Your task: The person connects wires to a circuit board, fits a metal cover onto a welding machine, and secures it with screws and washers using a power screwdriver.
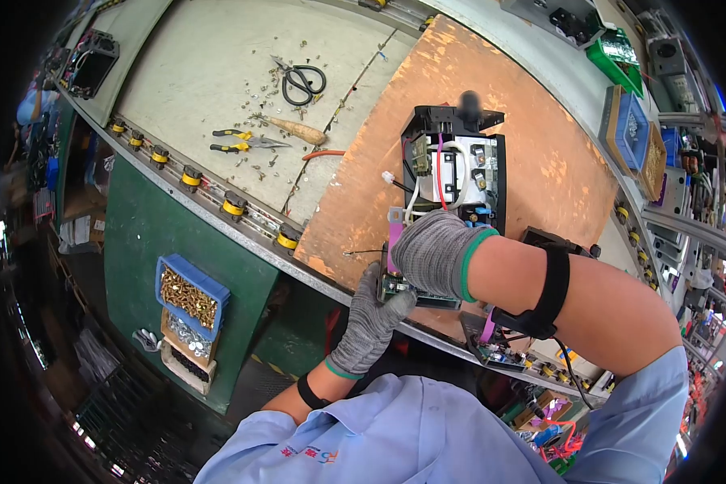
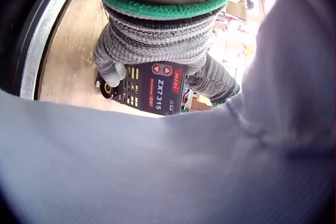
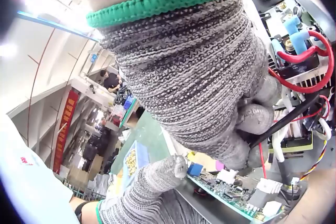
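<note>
The open black machine case (image 1: pixel 453 173) lies on the brown board of the tabletop (image 1: pixel 557 173), its lid off, with white, red and black wires and blue terminals exposed inside. At its near end, by the tabletop's metal edge, both gloved hands work on the front panel (image 2: pixel 152 88), a black faceplate printed "ZX7 315" with 2 red arrow buttons, and on the green circuit board (image 3: pixel 226 190) behind it. The left hand (image 1: pixel 369 319) comes up from below, its fingers curled around the panel's edge, with 1 fingertip (image 2: pixel 112 74) resting next to a small round knob on the face. The right hand (image 1: pixel 432 252) reaches over from above with its fingers bent tightly into the wiring at the case's mouth; a black cable runs out from under them, but whether they pinch it or merely press against it I cannot tell. By the look of it, the panel is not yet seated: it sits loose at the case's open end, the wires appear undressed, and the cover is absent. Scissors (image 1: pixel 301 81), yellow-handled pliers (image 1: pixel 238 141), a wooden-handled tool (image 1: pixel 294 127) and scattered screws lie well apart on the grey mat.
</note>
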Motion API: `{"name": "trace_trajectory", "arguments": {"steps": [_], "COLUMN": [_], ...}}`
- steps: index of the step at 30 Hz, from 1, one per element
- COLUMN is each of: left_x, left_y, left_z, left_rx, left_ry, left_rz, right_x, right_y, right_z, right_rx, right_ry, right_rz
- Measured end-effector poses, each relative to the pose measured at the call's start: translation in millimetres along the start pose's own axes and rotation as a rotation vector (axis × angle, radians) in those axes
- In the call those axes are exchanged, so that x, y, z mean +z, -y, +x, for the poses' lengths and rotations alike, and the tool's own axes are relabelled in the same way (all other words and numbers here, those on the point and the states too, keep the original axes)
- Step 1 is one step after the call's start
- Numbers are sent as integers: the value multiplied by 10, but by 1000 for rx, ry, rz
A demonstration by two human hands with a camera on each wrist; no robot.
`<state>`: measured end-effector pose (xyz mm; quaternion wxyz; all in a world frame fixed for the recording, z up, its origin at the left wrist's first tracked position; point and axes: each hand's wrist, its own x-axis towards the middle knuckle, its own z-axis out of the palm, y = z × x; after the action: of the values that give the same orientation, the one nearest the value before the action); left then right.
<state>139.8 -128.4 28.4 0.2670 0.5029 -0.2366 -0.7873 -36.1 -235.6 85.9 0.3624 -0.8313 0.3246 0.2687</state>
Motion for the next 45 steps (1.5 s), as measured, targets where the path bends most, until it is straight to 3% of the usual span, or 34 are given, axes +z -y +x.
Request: {"name": "trace_trajectory", "arguments": {"steps": [11, 17, 26, 29, 34, 36, 41, 43, 44, 45], "left_x": [-34, 14, 30, -12, -1, 25, -18, 26, 70, 114], "left_y": [49, -5, -22, 20, 58, 67, 65, -23, -69, -119], "left_z": [-1, -20, -7, -9, 11, 8, 58, 54, 38, 29], "left_rx": [19, 10, 7, -52, 20, 7, 1, -33, -42, -51], "left_ry": [18, -3, -7, 18, 26, -5, 43, 80, 6, -69], "left_rz": [20, -24, -8, 8, -61, -80, -81, -44, -79, -113], "right_x": [56, 93, 98, 134, 208, 201, 140, 63, 8, -49], "right_y": [-39, -7, -20, -77, -94, -69, -17, 76, 116, 154], "right_z": [72, 14, 50, 110, 133, 160, 122, 15, -98, -237], "right_rx": [-25, 51, 18, 2, 10, 17, 55, 57, 73, 169], "right_ry": [-71, -63, -36, 16, -11, 43, 68, -144, -156, -390], "right_rz": [-30, 21, -56, -17, 129, -17, -28, -211, -216, -211]}}
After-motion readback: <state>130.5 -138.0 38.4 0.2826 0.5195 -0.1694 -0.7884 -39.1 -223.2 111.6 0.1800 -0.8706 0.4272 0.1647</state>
